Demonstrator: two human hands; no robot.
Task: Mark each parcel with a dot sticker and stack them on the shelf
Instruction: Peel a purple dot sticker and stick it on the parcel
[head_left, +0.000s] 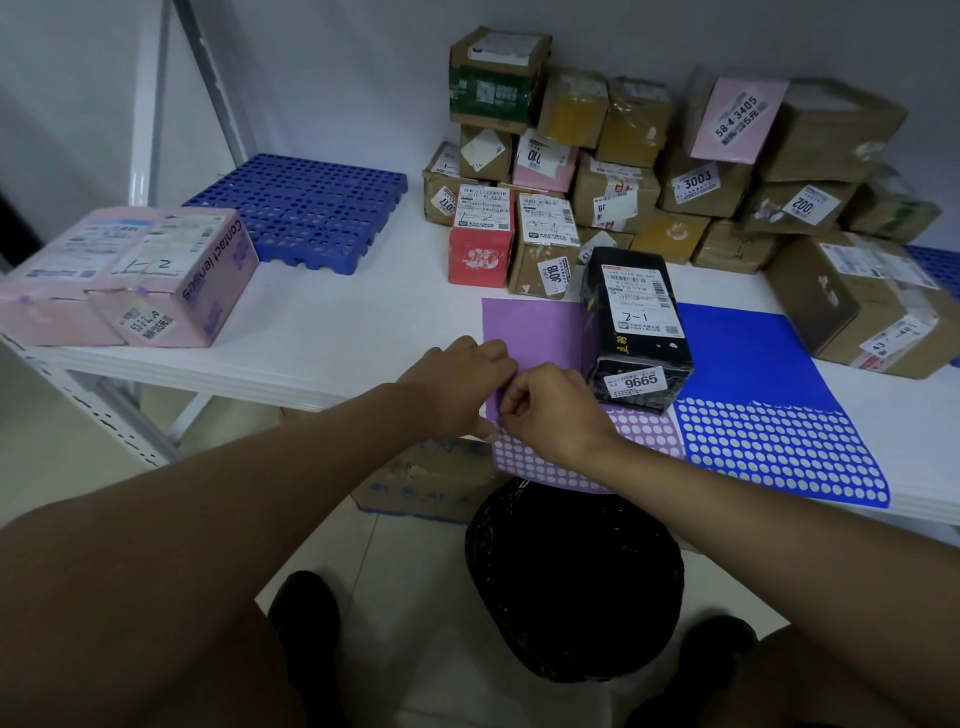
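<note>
My left hand (462, 389) and right hand (550, 415) met over the near left edge of the purple sticker sheet (535, 332) on the white shelf (363, 322), fingers curled and pinching at the sheet. A black parcel (636, 327) stood on that sheet, beside the blue sticker sheet (753, 364).

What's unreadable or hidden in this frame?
- Head view: fingertips of left hand and right hand overlap on the purple sticker sheet; whether a dot is pinched cannot be told.
- Black parcel covers part of that sheet.
- Blue sticker sheet: far corner hidden by a brown box.
- Small label print is too small to read.
</note>
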